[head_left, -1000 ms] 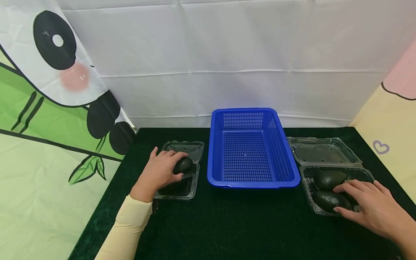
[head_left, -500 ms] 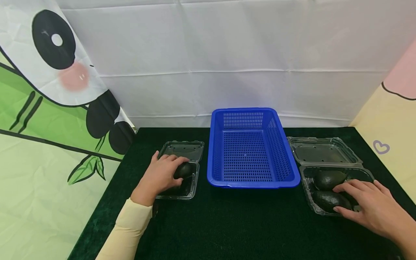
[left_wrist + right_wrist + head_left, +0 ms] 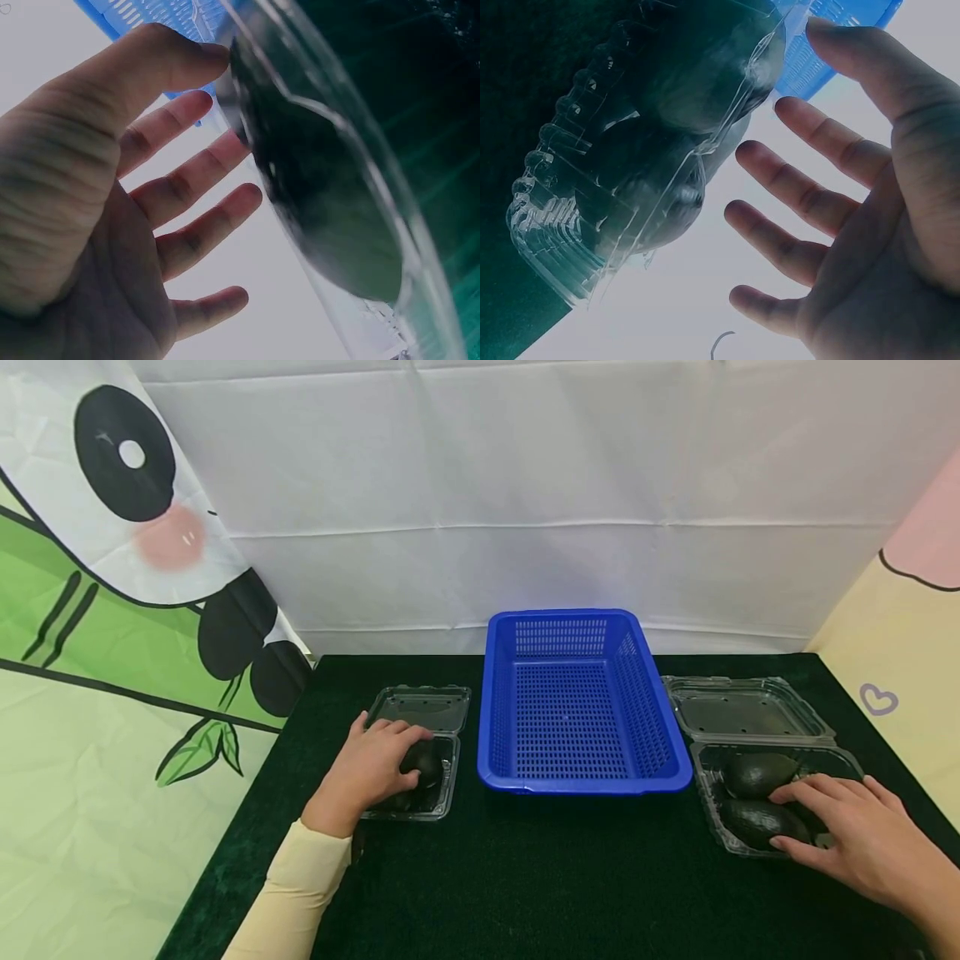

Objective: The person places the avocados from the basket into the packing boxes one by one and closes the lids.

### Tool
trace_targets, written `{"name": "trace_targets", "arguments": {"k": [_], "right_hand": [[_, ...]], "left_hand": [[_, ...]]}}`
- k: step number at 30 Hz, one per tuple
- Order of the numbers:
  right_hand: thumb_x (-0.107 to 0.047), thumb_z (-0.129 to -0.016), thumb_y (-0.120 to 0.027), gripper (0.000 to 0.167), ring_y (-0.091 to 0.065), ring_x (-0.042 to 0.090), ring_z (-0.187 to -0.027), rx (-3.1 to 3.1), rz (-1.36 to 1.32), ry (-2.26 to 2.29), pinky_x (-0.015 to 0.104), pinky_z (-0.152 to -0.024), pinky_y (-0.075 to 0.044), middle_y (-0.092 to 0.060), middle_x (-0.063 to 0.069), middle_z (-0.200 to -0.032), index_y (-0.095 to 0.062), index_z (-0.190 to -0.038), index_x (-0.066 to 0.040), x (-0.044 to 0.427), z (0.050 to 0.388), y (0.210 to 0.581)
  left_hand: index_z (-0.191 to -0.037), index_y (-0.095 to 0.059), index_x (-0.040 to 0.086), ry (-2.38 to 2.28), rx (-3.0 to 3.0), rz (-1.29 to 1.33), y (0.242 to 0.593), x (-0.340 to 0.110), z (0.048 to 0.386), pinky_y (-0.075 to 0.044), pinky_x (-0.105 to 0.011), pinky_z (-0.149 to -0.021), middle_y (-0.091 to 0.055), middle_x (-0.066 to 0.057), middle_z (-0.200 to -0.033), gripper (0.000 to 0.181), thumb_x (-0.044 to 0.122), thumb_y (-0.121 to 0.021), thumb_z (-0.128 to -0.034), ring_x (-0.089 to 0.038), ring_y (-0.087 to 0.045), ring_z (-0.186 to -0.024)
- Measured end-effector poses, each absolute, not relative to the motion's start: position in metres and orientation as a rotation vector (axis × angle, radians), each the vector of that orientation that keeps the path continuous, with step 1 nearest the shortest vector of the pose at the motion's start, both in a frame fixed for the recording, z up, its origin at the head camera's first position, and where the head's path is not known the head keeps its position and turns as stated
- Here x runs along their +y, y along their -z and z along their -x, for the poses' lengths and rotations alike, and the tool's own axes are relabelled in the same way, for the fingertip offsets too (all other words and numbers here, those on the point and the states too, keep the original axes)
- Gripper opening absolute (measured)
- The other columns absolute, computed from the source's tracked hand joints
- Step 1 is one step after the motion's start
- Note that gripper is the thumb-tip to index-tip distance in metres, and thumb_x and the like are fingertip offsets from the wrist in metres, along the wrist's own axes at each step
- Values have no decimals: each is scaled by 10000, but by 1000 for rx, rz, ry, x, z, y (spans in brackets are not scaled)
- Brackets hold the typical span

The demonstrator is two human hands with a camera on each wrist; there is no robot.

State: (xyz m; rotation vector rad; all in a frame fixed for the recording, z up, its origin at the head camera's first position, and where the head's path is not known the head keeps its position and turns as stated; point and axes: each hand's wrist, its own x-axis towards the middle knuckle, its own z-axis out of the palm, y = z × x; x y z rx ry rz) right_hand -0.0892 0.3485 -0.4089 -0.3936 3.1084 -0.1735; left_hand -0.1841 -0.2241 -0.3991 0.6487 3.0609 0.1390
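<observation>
In the head view my left hand reaches into the left clear plastic clamshell container, thumb and fingers around a dark avocado. Another dark avocado shows through the container wall in the left wrist view, below my fingertips. My right hand hovers with spread fingers over the right clear clamshell container. Two dark avocados, a rear one and a front one, lie there near its fingertips. The right wrist view shows these fingers apart from the fruit. My right fingers hide part of that container.
Between the containers stands a blue perforated plastic basket. Both clamshell lids, left and right, lie folded back toward the white backdrop. Dark green cloth covers the table. Printed fabric hangs at the left.
My left hand has lowered the avocado into the left container, bringing it slightly toward me. The right hand has stayed in place over its container.
</observation>
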Motion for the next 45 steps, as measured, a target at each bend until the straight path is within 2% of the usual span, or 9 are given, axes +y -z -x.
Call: {"name": "trace_targets", "arguments": {"k": [20, 27, 32, 36, 39, 45], "right_hand": [[-447, -732, -918, 519, -557, 540, -1093, 3135, 425, 172, 832, -960, -234, -653, 156, -1066, -714, -1113, -161, 349, 90, 408], [-441, -738, -913, 525, -528, 560, -1127, 3130, 416, 185, 853, -1021, -139, -651, 208, -1117, -712, -1121, -143, 350, 92, 410], [-433, -737, -916, 526, -523, 587, -1118, 3124, 405, 173, 843, -993, -190, -652, 221, -1117, -713, -1120, -135, 350, 93, 407], [-424, -747, -913, 530, -496, 627, -1137, 3113, 388, 185, 859, -1019, -123, -644, 259, -1139, -708, -1134, -125, 352, 94, 407], [-425, -741, -914, 549, -491, 618, -1137, 3125, 382, 180, 853, -1023, -124, -636, 282, -1158, -707, -1143, -114, 353, 94, 407], [-409, -708, -935, 548, -519, 567, -1078, 3209, 403, 151, 801, -971, -245, -635, 286, -1152, -716, -1109, -108, 359, 96, 403]], "left_hand": [[-1336, -673, 203, -137, 3087, -640, 400, -228, 183, -165, -739, -1154, -662, -119, -1337, 528, 344, -836, -854, -367, -567, -1264], [-1336, -674, 196, -145, 3094, -657, 399, -228, 182, -161, -742, -1153, -656, -119, -1338, 528, 337, -837, -854, -373, -565, -1269], [-1332, -679, 198, -148, 3093, -654, 398, -228, 181, -163, -747, -1148, -649, -116, -1340, 524, 339, -838, -854, -377, -566, -1264], [-1327, -683, 200, -153, 3095, -649, 398, -228, 180, -164, -746, -1149, -647, -114, -1339, 519, 343, -840, -853, -376, -567, -1262], [-1327, -683, 200, -153, 3098, -654, 398, -228, 179, -170, -743, -1150, -648, -112, -1337, 520, 346, -841, -853, -375, -570, -1262], [-1331, -679, 201, -154, 3094, -662, 398, -227, 178, -171, -742, -1150, -648, -109, -1336, 523, 349, -841, -855, -376, -573, -1261]]}}
